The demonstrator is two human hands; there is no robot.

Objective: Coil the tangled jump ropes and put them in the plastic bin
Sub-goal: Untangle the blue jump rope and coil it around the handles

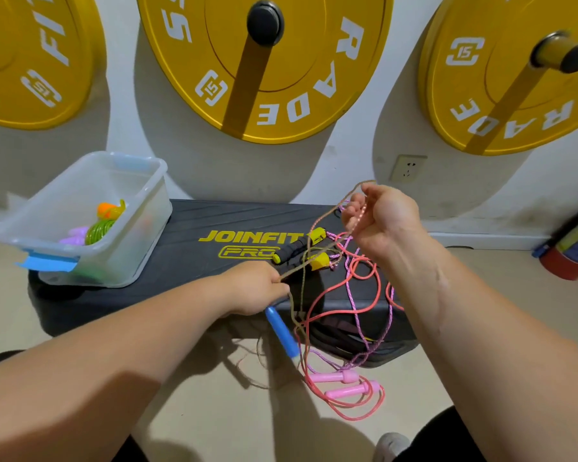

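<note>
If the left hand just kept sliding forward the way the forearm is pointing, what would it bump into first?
Probably the black-and-yellow rope handles lying on the black step platform, just beyond the left hand, which grips a tan rope. Depth is hard to judge; loose strands of the tangle may come first.

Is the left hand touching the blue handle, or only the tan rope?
Cannot tell. In the head view the left hand pinches the tan rope; the blue handle emerges right beneath it, its top end hidden.
</note>
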